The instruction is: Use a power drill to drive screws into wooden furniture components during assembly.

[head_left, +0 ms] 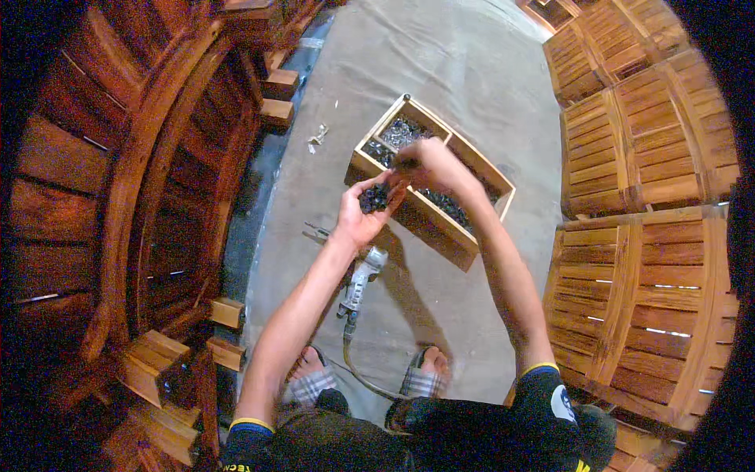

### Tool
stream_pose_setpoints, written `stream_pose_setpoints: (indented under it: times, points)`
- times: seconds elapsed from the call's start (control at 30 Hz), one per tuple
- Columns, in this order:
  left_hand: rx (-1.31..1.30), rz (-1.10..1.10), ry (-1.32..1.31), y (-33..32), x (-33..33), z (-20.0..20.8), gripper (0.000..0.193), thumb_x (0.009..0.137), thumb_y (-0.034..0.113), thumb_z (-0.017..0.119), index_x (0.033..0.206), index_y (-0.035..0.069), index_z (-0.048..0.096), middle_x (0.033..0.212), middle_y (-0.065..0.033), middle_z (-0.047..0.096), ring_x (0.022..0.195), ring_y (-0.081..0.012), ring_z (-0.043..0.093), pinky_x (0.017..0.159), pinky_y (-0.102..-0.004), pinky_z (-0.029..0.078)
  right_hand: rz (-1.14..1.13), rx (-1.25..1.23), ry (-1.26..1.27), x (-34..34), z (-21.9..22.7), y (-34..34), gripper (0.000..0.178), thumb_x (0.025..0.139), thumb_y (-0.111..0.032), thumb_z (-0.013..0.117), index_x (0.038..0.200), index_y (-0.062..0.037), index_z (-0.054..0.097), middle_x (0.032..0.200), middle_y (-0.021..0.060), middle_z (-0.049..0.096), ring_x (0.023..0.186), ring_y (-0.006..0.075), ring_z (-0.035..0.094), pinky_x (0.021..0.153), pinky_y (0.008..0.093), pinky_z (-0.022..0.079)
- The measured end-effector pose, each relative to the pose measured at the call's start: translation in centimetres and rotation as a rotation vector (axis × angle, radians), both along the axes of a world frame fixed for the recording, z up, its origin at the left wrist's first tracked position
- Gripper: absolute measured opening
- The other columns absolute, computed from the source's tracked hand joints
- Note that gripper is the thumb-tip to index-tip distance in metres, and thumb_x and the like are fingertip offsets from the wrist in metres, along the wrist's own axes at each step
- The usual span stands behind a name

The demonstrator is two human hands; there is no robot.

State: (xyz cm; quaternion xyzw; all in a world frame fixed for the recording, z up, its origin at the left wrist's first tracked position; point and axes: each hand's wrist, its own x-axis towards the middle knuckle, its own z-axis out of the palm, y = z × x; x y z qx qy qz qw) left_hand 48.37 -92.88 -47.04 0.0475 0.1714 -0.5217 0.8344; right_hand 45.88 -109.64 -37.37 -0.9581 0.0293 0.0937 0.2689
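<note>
My left hand [362, 224] is cupped palm up, with a heap of small dark screw-like pieces [374, 198] lying in it. My right hand [429, 164] is bent over just above and beside it, close to the left fingertips. Motion smears its fingers, so whether anything is between them does not show. Partly behind both hands stands a divided wooden box [494, 211]. Its compartments contain many small dark pieces, too small to make out well. Below my left hand, a grey power tool [362, 282] with a hose at its end lies on the floor.
Slatted wooden panels [668, 173] stand along the right side. More dark wooden furniture [126, 197] rises on the left, with blocks [277, 112] jutting from it. Light scraps [318, 138] lie on the grey floor sheet [314, 189]. The hose [358, 370] runs between my feet.
</note>
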Motion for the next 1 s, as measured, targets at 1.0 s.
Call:
stream_pose_setpoints:
  times: [1.0]
  points:
    - [0.111,-0.099,-0.152,10.2,-2.5,1.2,0.016,0.086,0.017,0.051,0.091,0.002,0.054,0.073,-0.0082,0.053,0.064,-0.0193,0.05,0.058,-0.0291,0.041,-0.886,0.525,0.557,-16.9,-5.5,10.9,0.033,0.075,-0.032,0.072,0.075,-0.0002,0.064,0.056,0.0055,0.057,0.047,0.013,0.055,0.044,0.027,0.045]
